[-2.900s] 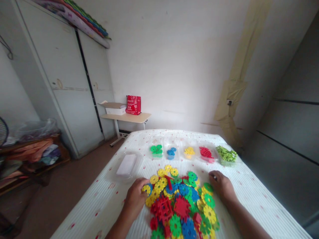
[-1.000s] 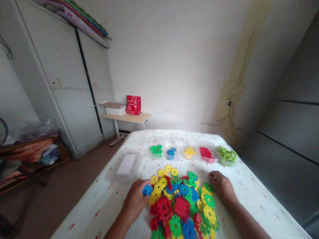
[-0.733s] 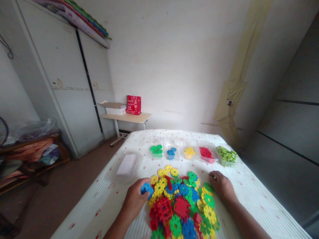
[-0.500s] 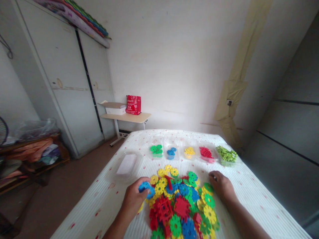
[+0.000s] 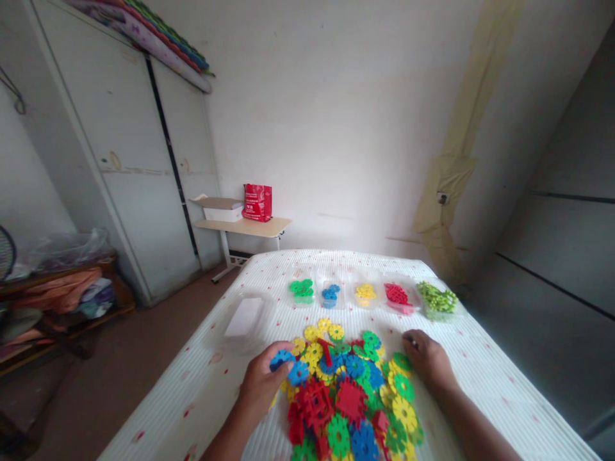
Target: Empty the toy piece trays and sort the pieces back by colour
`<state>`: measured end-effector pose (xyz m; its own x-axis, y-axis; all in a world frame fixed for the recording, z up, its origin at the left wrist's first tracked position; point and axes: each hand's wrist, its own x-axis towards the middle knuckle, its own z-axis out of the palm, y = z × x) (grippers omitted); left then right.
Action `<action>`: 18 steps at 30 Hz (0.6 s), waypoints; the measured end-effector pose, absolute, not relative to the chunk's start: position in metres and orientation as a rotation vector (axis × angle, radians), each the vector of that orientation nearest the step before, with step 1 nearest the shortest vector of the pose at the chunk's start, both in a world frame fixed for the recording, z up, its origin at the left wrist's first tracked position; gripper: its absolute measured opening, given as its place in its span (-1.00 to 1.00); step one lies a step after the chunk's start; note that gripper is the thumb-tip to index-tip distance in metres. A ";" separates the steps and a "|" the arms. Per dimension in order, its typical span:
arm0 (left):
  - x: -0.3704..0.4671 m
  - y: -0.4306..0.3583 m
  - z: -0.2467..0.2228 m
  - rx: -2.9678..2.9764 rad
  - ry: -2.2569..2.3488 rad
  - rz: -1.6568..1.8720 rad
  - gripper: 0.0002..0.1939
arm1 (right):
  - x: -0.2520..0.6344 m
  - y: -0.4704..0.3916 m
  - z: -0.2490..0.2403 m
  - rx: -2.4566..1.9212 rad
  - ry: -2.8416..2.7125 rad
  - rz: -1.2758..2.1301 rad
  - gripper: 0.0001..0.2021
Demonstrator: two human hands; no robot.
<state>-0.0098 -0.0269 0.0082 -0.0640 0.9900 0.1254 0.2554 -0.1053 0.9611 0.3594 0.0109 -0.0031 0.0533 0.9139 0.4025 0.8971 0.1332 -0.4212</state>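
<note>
My left hand (image 5: 265, 374) pinches a blue slotted plastic disc (image 5: 280, 360) between thumb and fingers. Touching or just beside it is a second blue disc (image 5: 298, 372); whether they are joined I cannot tell. Both are at the left edge of a heap of yellow, green and blue discs. Red square toothed pieces (image 5: 351, 399) lie in the near part of this heap, and a red stick-like piece (image 5: 325, 352) leans farther back. On the heap's right side, my right hand (image 5: 427, 358) rests on the table with curled fingers; anything inside them is hidden.
Behind the heap stand clear tubs of green discs (image 5: 302, 289), blue discs (image 5: 330, 294), yellow pieces (image 5: 366, 292), red pieces (image 5: 396, 294) and light green pieces (image 5: 436, 298). A clear tray with a pale block (image 5: 244, 317) sits left. The tablecloth (image 5: 192, 384) is white and ribbed.
The blue discs at my left hand have shifted slightly right and turned, so the second one shows more of its flat face. My right hand has stayed put.
</note>
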 end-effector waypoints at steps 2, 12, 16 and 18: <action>-0.008 -0.026 0.005 1.529 1.393 1.177 -0.65 | 0.359 0.011 -0.002 -1.753 -1.826 0.041 -0.75; -0.007 -0.030 0.003 1.697 1.441 1.183 -0.65 | 0.359 0.011 -0.005 -1.741 -1.876 -0.053 -0.75; -0.005 -0.033 0.002 1.640 1.391 1.221 -0.68 | 0.332 0.004 0.011 -1.596 -1.862 -0.040 -0.74; -0.003 -0.034 0.002 1.602 1.322 1.220 -0.69 | 0.308 -0.004 0.023 -1.503 -1.863 0.060 -0.75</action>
